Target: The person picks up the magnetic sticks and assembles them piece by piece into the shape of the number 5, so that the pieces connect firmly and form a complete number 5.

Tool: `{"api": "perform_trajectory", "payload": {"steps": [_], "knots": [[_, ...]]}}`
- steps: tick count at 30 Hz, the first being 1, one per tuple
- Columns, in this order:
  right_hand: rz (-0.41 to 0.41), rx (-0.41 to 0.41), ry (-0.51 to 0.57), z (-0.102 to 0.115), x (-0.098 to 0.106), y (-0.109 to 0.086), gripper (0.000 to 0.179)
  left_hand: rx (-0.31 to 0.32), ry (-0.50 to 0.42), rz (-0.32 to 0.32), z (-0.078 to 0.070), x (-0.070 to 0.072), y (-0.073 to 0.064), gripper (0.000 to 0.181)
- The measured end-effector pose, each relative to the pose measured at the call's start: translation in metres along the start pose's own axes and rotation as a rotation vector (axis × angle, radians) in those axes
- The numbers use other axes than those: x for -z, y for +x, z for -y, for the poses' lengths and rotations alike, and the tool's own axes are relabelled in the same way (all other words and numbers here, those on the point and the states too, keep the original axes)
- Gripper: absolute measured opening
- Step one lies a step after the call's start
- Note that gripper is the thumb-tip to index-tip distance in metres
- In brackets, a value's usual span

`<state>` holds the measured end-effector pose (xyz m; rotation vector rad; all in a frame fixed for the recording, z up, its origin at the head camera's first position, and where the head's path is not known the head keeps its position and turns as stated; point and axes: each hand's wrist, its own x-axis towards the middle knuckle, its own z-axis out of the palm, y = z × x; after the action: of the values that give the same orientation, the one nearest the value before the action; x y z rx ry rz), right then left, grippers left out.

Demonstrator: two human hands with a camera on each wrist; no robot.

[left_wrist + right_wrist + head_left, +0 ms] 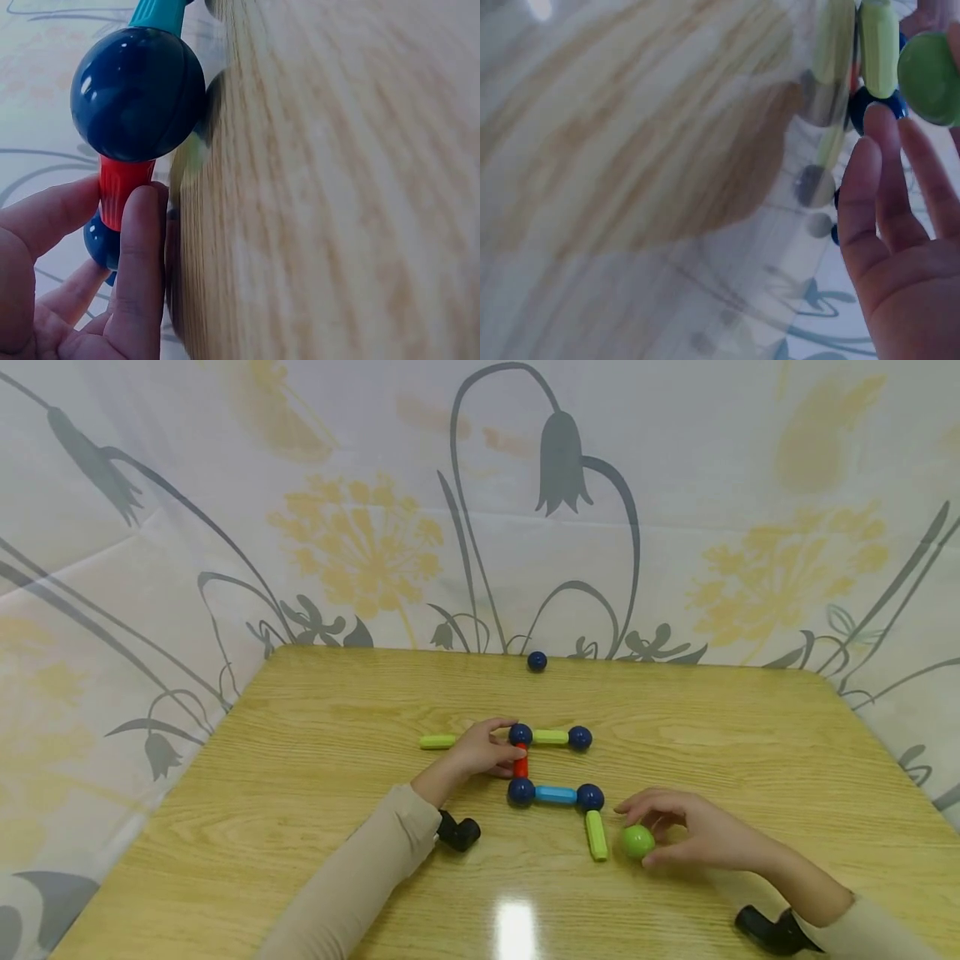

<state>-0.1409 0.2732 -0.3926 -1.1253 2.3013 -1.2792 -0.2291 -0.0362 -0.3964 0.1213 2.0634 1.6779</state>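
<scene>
My left hand (476, 753) pinches a red rod (521, 767) between thumb and fingers. Dark blue balls sit at both ends of this rod: a far ball (521, 734) and a near ball (521, 791). From the far ball a yellow-green rod (551, 737) leads right to another blue ball (580, 737). A light blue rod (556, 794) joins the near ball to a corner ball (590, 797), where a second yellow-green rod (597, 835) points toward me. Just right of that rod, my right hand (697, 831) holds a green ball (638, 842) between thumb and fingers.
A loose dark blue ball (536, 661) lies at the table's back edge. Left of the build is another yellow-green rod (438, 742), partly covered by my left hand. Black curved pieces (459, 832) show at both wrists. Behind the wooden table (337, 693) hangs a flower-patterned cloth (480, 568).
</scene>
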Motion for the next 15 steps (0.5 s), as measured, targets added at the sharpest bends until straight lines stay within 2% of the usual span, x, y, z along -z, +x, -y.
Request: {"api": "perform_trajectory", "payload": {"steps": [6,13,15], "knots": [[0.106,0.099,0.032,-0.002,-0.006,0.008,0.035,-0.006,0.015,0.012,-0.001,0.002,-0.001,0.061],[0.219,0.144,0.048,0.001,-0.012,0.019,0.035,-0.011,0.016,0.016,0.002,0.001,0.001,0.06],[0.245,0.16,0.024,0.002,-0.014,0.023,0.035,-0.012,0.02,0.017,0.002,0.001,0.002,0.06]]}}
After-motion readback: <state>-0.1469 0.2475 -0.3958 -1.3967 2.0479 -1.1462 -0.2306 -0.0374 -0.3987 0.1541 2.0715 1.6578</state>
